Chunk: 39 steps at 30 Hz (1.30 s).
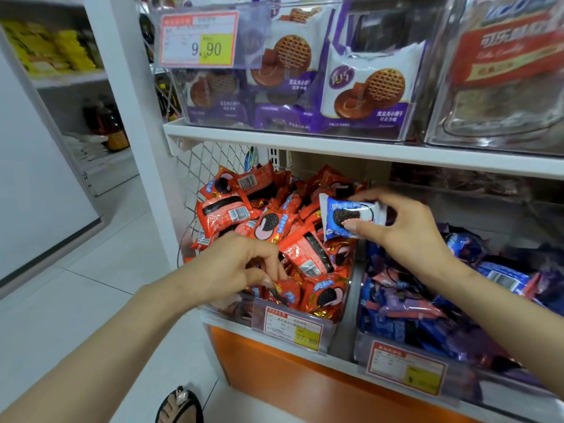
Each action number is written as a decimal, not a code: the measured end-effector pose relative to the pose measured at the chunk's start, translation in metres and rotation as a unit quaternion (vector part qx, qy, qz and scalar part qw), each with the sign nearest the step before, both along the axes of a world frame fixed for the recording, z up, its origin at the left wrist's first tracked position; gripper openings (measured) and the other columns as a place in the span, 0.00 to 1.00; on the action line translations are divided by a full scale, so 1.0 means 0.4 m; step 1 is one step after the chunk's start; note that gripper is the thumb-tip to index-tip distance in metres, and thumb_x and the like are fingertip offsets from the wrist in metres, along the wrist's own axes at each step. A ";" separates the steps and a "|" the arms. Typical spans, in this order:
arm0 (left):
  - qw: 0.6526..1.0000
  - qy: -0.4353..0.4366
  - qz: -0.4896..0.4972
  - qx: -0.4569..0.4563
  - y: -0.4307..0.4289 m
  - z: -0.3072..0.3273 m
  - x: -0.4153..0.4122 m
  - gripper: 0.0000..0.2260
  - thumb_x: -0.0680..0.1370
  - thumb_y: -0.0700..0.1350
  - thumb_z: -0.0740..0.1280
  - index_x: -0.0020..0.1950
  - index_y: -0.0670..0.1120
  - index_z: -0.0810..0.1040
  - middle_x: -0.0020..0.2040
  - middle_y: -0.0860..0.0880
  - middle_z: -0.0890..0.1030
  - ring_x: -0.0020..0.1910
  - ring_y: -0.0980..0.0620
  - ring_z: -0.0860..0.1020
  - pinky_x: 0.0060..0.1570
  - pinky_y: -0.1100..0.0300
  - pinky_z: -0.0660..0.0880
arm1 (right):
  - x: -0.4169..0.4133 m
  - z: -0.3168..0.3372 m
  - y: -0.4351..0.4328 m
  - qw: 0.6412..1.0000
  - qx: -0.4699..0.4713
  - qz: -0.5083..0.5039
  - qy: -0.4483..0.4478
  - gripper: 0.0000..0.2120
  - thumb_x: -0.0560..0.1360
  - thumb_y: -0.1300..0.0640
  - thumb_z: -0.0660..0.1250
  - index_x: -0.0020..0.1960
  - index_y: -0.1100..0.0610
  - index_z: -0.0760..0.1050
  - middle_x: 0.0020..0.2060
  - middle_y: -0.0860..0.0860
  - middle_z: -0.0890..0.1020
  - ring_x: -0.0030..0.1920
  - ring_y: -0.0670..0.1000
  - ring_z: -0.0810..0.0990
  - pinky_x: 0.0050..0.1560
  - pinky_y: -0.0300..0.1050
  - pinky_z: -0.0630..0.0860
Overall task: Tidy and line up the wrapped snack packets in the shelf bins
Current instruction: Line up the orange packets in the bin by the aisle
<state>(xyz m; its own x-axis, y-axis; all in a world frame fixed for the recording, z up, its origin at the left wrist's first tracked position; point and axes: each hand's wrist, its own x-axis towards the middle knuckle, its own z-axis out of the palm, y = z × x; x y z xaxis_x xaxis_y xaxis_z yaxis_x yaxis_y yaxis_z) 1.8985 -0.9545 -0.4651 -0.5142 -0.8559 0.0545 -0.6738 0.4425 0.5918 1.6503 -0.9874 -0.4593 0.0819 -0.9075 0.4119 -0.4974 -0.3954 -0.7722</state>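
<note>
Just the head cam on this one. The right hand [406, 233] had a blue cookie packet [351, 216] pinched, thumb on the near edge and fingers over the far edge. It was held in the air above the far right corner of the red packets [274, 221], about where the red bin [225, 306] meets the blue bin [488, 389]. Looked like a stray to me, so my guess is the step was getting it over to the blue packets [406, 303] on the right. The left hand [241, 264] was down at the near front of the red bin, fingers curled onto a single red packet [283, 290], which looked like a pinch. The blue packet's long axis ran left to right, close to level, with the crimped ends out to the sides and the printed face toward the camera. To do it well I'd keep that face showing, carry it right, and lay it down parallel to its neighbours rather than drop it, since those wrappers looked slippery and the blue pile was lying every which way. I'd also keep the grip light and on the edges, because squeezing could crack the cookie.
</note>
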 end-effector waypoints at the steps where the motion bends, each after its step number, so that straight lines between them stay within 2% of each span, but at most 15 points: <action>1: 1.000 -0.005 -0.003 0.008 0.002 0.000 -0.005 0.05 0.73 0.34 0.69 0.41 0.43 0.80 0.46 0.56 0.83 0.48 0.63 0.80 0.49 0.69 0.75 | 0.000 -0.001 0.001 1.000 0.001 0.004 -0.002 0.11 0.68 0.59 0.75 0.49 0.51 0.79 0.43 0.42 0.81 0.40 0.34 0.76 0.40 0.25 0.70; 6: 0.996 -0.082 -0.014 -0.029 0.004 -0.017 -0.038 0.05 0.75 0.43 0.68 0.47 0.51 0.83 0.48 0.59 0.83 0.48 0.63 0.79 0.51 0.60 0.76 | 0.006 -0.003 0.014 1.000 0.003 0.022 0.000 0.12 0.68 0.61 0.75 0.49 0.51 0.79 0.45 0.40 0.80 0.41 0.33 0.76 0.40 0.24 0.70; 9: 0.986 -0.061 0.080 -0.135 0.006 0.002 -0.027 0.03 0.76 0.48 0.67 0.47 0.55 0.81 0.42 0.62 0.80 0.43 0.64 0.77 0.43 0.61 0.74 | -0.005 0.010 0.013 1.000 -0.020 -0.005 -0.002 0.12 0.69 0.59 0.74 0.50 0.49 0.78 0.44 0.39 0.80 0.43 0.31 0.76 0.41 0.23 0.69; 11: 0.947 -0.018 0.175 -0.270 -0.001 0.009 -0.025 0.05 0.75 0.46 0.68 0.50 0.51 0.79 0.46 0.58 0.77 0.48 0.59 0.73 0.46 0.62 0.68 | -0.017 0.020 0.012 0.999 -0.035 -0.016 -0.003 0.12 0.70 0.59 0.73 0.50 0.47 0.76 0.45 0.37 0.79 0.44 0.29 0.75 0.42 0.21 0.68; 13: 0.900 -0.009 0.267 -0.345 -0.018 0.001 -0.020 0.13 0.73 0.45 0.70 0.57 0.47 0.77 0.55 0.48 0.74 0.57 0.49 0.69 0.54 0.59 0.63 | -0.028 0.025 0.012 0.999 -0.044 -0.016 0.006 0.13 0.71 0.60 0.73 0.50 0.47 0.75 0.45 0.36 0.78 0.46 0.29 0.74 0.42 0.21 0.66; 16: 0.884 -0.021 0.356 -0.302 -0.032 -0.011 -0.004 0.24 0.71 0.51 0.72 0.65 0.46 0.72 0.64 0.42 0.67 0.63 0.43 0.63 0.62 0.50 0.60 | -0.038 0.027 0.017 0.999 -0.038 -0.014 0.013 0.13 0.71 0.63 0.71 0.53 0.50 0.76 0.46 0.37 0.78 0.47 0.28 0.74 0.43 0.20 0.66; 18: 0.898 -0.013 0.344 -0.273 -0.025 -0.007 0.007 0.25 0.71 0.59 0.67 0.64 0.48 0.73 0.63 0.46 0.70 0.62 0.45 0.64 0.60 0.53 0.59 | -0.031 0.026 0.025 1.000 -0.029 -0.002 -0.005 0.15 0.71 0.66 0.70 0.53 0.50 0.77 0.47 0.41 0.80 0.45 0.28 0.75 0.44 0.21 0.67; 20: 0.926 0.040 0.288 -0.241 -0.008 0.007 0.006 0.24 0.70 0.64 0.65 0.59 0.51 0.75 0.55 0.56 0.76 0.58 0.52 0.70 0.56 0.57 0.62 | -0.007 0.025 0.040 0.998 -0.009 0.034 -0.045 0.16 0.70 0.67 0.71 0.51 0.49 0.76 0.49 0.45 0.80 0.44 0.31 0.76 0.43 0.22 0.69; 23: 0.969 0.133 0.194 -0.076 0.038 0.027 -0.029 0.21 0.69 0.55 0.72 0.60 0.57 0.71 0.52 0.63 0.77 0.54 0.65 0.74 0.53 0.69 0.68 | 0.051 0.020 0.068 0.995 0.016 0.099 -0.029 0.14 0.69 0.65 0.73 0.49 0.50 0.76 0.48 0.44 0.80 0.45 0.35 0.77 0.41 0.26 0.72; 26: 0.975 0.121 0.174 -0.065 0.058 0.014 -0.042 0.18 0.69 0.52 0.74 0.56 0.57 0.73 0.51 0.59 0.78 0.50 0.64 0.75 0.46 0.70 0.71 | 0.102 0.011 0.086 0.990 0.025 0.138 -0.013 0.12 0.68 0.63 0.74 0.47 0.50 0.76 0.45 0.43 0.80 0.45 0.39 0.78 0.39 0.30 0.73; 30: 0.962 0.109 0.236 -0.083 0.065 0.025 0.004 0.14 0.70 0.49 0.74 0.53 0.49 0.77 0.46 0.54 0.80 0.45 0.55 0.78 0.46 0.54 0.76 | 0.139 0.016 0.080 0.983 0.022 0.183 -0.007 0.12 0.72 0.59 0.72 0.49 0.45 0.77 0.48 0.41 0.80 0.48 0.43 0.78 0.46 0.36 0.75; 32: 0.942 0.111 0.298 -0.106 0.069 0.038 0.049 0.12 0.71 0.47 0.74 0.51 0.46 0.76 0.43 0.53 0.80 0.42 0.52 0.78 0.43 0.53 0.76 | 0.151 0.030 0.050 0.984 0.003 0.176 -0.005 0.12 0.74 0.56 0.70 0.55 0.45 0.76 0.51 0.41 0.80 0.50 0.42 0.78 0.50 0.37 0.74; 35: 0.896 0.113 0.397 -0.162 0.074 0.045 0.114 0.11 0.71 0.46 0.73 0.48 0.45 0.75 0.44 0.48 0.79 0.43 0.46 0.77 0.41 0.53 0.73 | 0.191 0.057 -0.035 0.983 -0.037 0.126 0.127 0.19 0.75 0.49 0.67 0.65 0.45 0.71 0.61 0.43 0.77 0.54 0.44 0.77 0.56 0.39 0.71; 37: 0.873 0.095 0.442 -0.182 0.073 0.042 0.144 0.10 0.72 0.46 0.72 0.48 0.45 0.74 0.44 0.47 0.78 0.42 0.46 0.75 0.37 0.54 0.70 | 0.249 0.075 -0.084 0.962 -0.048 0.152 0.223 0.25 0.74 0.48 0.68 0.70 0.44 0.67 0.68 0.44 0.72 0.57 0.45 0.75 0.57 0.39 0.69; 39: 0.858 0.064 0.471 -0.193 0.072 0.035 0.162 0.09 0.72 0.48 0.70 0.46 0.46 0.73 0.43 0.47 0.78 0.40 0.46 0.74 0.33 0.56 0.66 | 0.319 0.080 -0.121 0.926 -0.068 0.210 0.306 0.30 0.73 0.48 0.70 0.72 0.45 0.64 0.70 0.46 0.68 0.66 0.47 0.70 0.63 0.42 0.67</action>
